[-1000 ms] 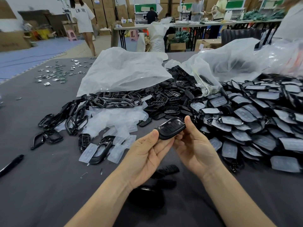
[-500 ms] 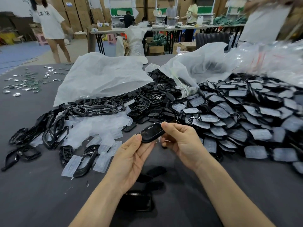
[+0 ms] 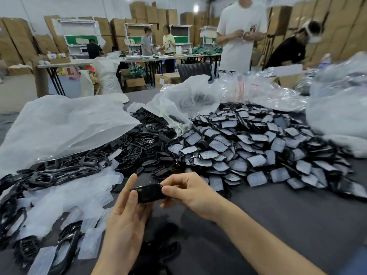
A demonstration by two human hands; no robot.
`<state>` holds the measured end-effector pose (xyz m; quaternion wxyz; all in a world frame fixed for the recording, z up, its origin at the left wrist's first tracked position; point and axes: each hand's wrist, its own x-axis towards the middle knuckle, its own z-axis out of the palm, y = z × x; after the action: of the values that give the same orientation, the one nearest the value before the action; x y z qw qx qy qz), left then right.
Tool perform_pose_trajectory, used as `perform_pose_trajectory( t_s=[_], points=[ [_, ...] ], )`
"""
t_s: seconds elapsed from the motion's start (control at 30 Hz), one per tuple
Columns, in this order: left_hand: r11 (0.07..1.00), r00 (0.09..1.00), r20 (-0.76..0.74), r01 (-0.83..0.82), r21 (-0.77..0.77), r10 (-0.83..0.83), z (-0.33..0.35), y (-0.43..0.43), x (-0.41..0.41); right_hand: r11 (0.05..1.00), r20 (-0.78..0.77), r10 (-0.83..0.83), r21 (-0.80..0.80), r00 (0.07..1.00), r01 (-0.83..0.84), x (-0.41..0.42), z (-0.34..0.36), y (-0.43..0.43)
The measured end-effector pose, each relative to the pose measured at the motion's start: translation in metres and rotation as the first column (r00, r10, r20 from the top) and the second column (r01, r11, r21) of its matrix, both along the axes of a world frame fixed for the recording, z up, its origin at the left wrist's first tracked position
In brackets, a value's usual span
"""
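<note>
The person holds a small black key shell (image 3: 150, 193) in the air just above the grey table (image 3: 278, 215), near the front of the heaps of black parts (image 3: 248, 151). The right hand (image 3: 190, 193) pinches its right end between thumb and fingertips. The left hand (image 3: 125, 221) is spread, its straight fingers resting against the left end. The shell looks light, stiff and glossy, so probably slippery; holding it by the narrow edges rather than the shiny face seems safest, without hard squeezing
</note>
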<state>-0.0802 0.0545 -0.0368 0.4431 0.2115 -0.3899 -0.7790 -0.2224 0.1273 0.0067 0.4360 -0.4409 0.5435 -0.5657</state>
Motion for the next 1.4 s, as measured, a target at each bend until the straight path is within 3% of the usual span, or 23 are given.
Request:
perform_pose_trajectory(
  t_s=[0.1,0.3,0.4,0.43,0.47,0.53,0.57,0.6,0.67,0.77,1.0,1.07,1.17,1.27,1.4],
  points=[
    [0.998,0.999,-0.019,0.027,-0.052,-0.028,0.005,0.005,-0.006,0.998,-0.138,-0.059,0.026,0.989,0.063,-0.008,0.007,0.007],
    [0.982,0.982,-0.007,0.186,-0.041,-0.187,0.003,0.010,-0.010,0.990,-0.285,0.009,0.134,0.959,0.030,-0.029,0.026,0.015],
    [0.963,0.963,0.038,0.268,-0.032,-0.267,0.001,0.009,-0.010,0.975,-0.391,-0.163,0.076,0.906,0.208,-0.069,0.046,0.011],
    [0.962,0.962,0.032,0.273,-0.016,-0.273,0.001,0.007,-0.009,0.948,-0.540,-0.270,-0.004,0.797,0.318,-0.089,0.053,0.008],
    [0.962,0.962,0.023,0.274,0.002,-0.274,0.001,0.005,-0.009,0.903,-0.713,-0.368,-0.121,0.597,0.413,-0.109,0.060,0.006],
    [0.959,0.959,0.009,0.284,0.017,-0.284,0.001,0.004,-0.007,0.833,-0.909,-0.411,-0.342,0.073,0.435,-0.147,0.064,0.001],
    [0.956,0.956,0.011,0.294,0.020,-0.294,0.000,0.004,-0.005,0.842,-0.931,-0.346,-0.364,-0.118,0.399,-0.164,0.061,-0.002],
    [0.952,0.952,0.020,0.304,0.023,-0.304,0.000,0.004,-0.004,0.864,-0.938,-0.244,-0.325,-0.244,0.385,-0.177,0.055,-0.002],
    [0.949,0.948,0.044,0.315,0.025,-0.316,0.000,0.005,-0.003,0.900,-0.930,-0.043,-0.196,-0.366,0.390,-0.194,0.039,-0.002],
    [0.947,0.946,0.053,0.319,0.041,-0.321,0.001,0.004,-0.005,0.908,-0.923,0.054,-0.114,-0.382,0.404,-0.201,0.025,0.005],
    [0.944,0.947,0.012,0.320,0.081,-0.322,0.008,0.005,-0.001,0.902,-0.959,-0.045,-0.159,-0.281,0.400,-0.196,0.026,0.012],
    [0.955,0.960,-0.008,0.281,0.092,-0.281,0.010,0.004,0.001,0.893,-0.966,-0.153,-0.226,-0.210,0.390,-0.180,0.033,0.004],
    [0.990,0.991,0.039,0.129,0.061,-0.132,0.009,0.002,0.002,0.906,-0.939,-0.342,-0.319,0.036,0.279,-0.129,0.041,-0.020],
    [1.000,0.990,0.137,-0.020,-0.023,0.023,0.010,0.001,0.003,0.983,-0.962,-0.181,-0.170,0.203,0.070,-0.071,0.031,-0.056],
    [0.994,0.982,0.158,-0.109,0.013,0.106,0.016,0.000,0.005,0.981,-0.971,0.155,0.173,0.184,0.090,-0.030,0.007,-0.110]
  ],
)
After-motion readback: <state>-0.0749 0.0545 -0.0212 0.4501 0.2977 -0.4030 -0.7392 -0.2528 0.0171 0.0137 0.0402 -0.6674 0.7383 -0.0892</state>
